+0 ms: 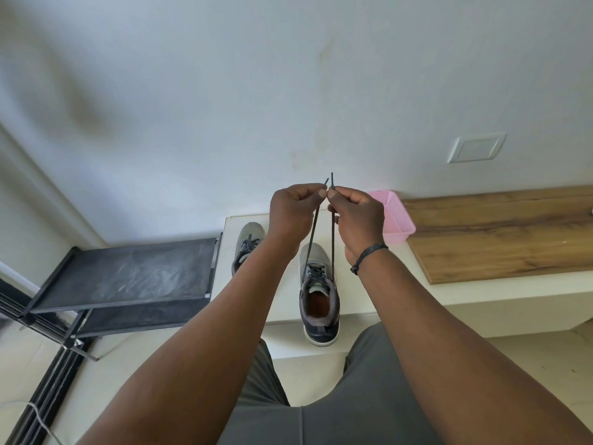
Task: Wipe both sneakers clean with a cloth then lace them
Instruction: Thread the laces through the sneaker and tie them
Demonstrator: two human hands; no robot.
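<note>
Two grey sneakers stand on a white ledge. The right sneaker sits at the ledge's front edge, heel toward me, its dark lace threaded through the eyelets and pulled straight up in two strands. My left hand pinches one lace end and my right hand pinches the other, both raised side by side above the shoe, tips sticking out. The left sneaker stands behind my left forearm, laced, partly hidden. No cloth is visible.
A pink perforated basket sits behind my right hand against the wall. A wooden board lies on the ledge to the right. A black shoe rack stands at the left. My grey-trousered legs fill the bottom.
</note>
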